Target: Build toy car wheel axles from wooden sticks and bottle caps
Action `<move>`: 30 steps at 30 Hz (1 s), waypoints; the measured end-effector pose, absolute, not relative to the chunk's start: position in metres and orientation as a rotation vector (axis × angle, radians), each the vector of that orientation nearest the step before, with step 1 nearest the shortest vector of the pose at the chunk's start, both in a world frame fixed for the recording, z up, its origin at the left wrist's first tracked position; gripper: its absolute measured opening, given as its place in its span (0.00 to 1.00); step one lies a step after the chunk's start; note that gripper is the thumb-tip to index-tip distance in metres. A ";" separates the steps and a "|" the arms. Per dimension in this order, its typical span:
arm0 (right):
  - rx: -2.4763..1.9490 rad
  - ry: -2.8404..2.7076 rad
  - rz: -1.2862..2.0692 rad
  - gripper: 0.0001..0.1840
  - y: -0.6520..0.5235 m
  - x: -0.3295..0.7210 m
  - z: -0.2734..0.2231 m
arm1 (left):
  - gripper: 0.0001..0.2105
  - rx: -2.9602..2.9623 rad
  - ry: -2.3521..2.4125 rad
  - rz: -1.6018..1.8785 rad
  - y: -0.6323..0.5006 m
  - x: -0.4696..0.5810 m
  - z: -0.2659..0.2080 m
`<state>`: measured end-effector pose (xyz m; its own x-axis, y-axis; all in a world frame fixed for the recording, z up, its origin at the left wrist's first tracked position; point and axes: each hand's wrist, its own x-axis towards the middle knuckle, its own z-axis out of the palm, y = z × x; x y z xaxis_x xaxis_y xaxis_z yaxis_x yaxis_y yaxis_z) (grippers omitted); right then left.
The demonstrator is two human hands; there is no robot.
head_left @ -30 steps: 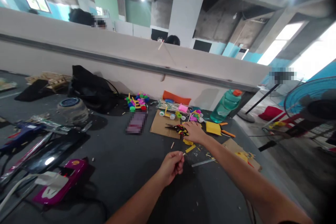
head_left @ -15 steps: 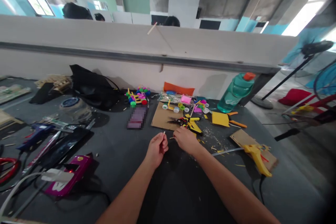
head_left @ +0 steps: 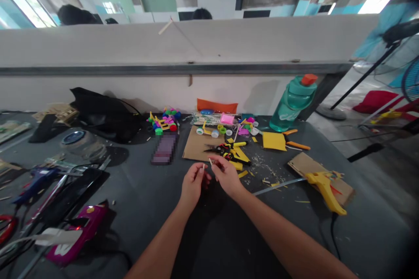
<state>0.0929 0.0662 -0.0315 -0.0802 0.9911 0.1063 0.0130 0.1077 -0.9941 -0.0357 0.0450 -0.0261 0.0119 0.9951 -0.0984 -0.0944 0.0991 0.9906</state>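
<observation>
My left hand is closed in a pinch on a short pale stick piece, which points upward from the fingertips. Close beside it, my right hand pinches another small pale stick piece. The two pieces are near each other; a small gap shows between them. Just beyond the right hand lie black-and-yellow pliers, partly on a sheet of brown cardboard. A small yellow frame with white wheels sits at the cardboard's far edge.
At right are a yellow glue gun on cardboard, a folded yellow sheet by orange-handled pliers, and a teal bottle. Leftward lie a pixelated flat object, a clear jar and a purple power strip. Yellow scraps litter the table.
My right hand has come nearer my left and lifted slightly, its stick piece turned from lying flat to pointing up. The head view has shifted a little.
</observation>
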 end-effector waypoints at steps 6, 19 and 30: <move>-1.075 -1.224 1.279 0.11 0.062 0.089 -0.034 | 0.13 1.067 1.243 1.155 0.047 -0.037 -0.029; -1.100 -1.039 1.394 0.10 0.065 0.089 -0.030 | 0.13 0.832 1.262 1.114 0.047 -0.039 -0.023; -1.043 -0.759 1.592 0.12 0.063 0.088 -0.028 | 0.15 0.735 1.161 1.141 0.041 -0.037 -0.020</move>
